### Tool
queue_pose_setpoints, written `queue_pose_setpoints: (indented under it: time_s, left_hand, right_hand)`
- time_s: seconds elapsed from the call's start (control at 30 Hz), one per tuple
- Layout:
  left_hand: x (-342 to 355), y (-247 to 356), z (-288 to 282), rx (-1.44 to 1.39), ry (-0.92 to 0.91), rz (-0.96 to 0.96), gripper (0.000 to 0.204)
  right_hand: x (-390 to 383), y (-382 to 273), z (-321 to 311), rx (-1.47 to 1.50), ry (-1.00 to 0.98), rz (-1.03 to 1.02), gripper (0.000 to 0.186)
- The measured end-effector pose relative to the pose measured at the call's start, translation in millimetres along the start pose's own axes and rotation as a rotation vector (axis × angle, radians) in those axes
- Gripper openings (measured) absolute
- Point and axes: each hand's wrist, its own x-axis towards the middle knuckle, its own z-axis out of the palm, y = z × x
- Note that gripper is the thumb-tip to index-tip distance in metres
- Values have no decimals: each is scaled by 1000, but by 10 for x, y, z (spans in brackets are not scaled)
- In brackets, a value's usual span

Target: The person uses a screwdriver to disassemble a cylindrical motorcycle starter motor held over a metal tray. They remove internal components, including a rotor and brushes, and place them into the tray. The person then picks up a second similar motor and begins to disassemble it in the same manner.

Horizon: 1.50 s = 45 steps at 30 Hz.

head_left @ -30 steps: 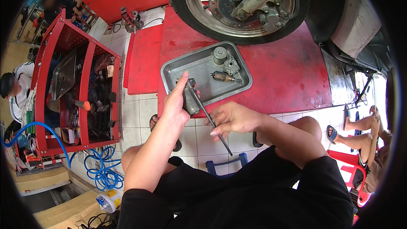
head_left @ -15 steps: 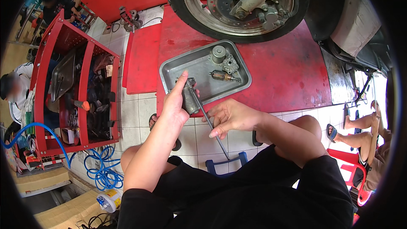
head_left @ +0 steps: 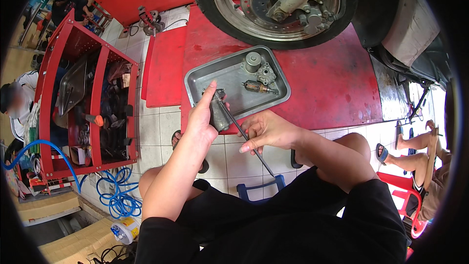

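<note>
My left hand [head_left: 204, 112] is wrapped round a dull grey metal housing [head_left: 221, 116], thumb stretched upward along it, just over the near edge of a metal tray [head_left: 210, 79]. A long, thin dark metal rod [head_left: 240, 131] slants from the housing's upper end down to the right. Partway along it, the curled fingers and thumb of my right hand [head_left: 268, 131] grip the rod. In the tray lie a silvery cylinder [head_left: 253, 61], a cast metal cover [head_left: 266, 74] and an armature with copper-coloured windings [head_left: 256, 87].
The tray rests on a red platform [head_left: 332, 83], below a motorcycle wheel [head_left: 234, 34]. To the left stands a red tool cart [head_left: 95, 102] with a coiled blue hose [head_left: 117, 198] beside it. A blue frame [head_left: 254, 189] is between my legs. Other people sit left and right.
The rod's lower end has swung a little up and to the right, and my right hand has shifted slightly with it. My left hand keeps its hold on the housing.
</note>
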Motion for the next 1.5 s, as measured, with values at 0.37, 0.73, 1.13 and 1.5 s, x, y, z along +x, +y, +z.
queue_pose_setpoints:
  time_s: [0.37, 0.73, 1.13, 1.5]
  left_hand:
    - [-13, -13, 6, 19, 9, -11, 48]
    - [-1, -2, -7, 6, 9, -7, 48]
    - [22, -19, -31, 6, -6, -19, 50]
    - [22, -3, -34, -9, 13, -12, 47]
  right_hand:
    - [-15, -14, 64, 87, 50, -32, 45]
    - [-17, -53, 105, 282, -75, -103, 38]
    - [4, -38, 141, 376, -91, -120, 44]
    - [44, 14, 60, 116, -1, -79, 41]
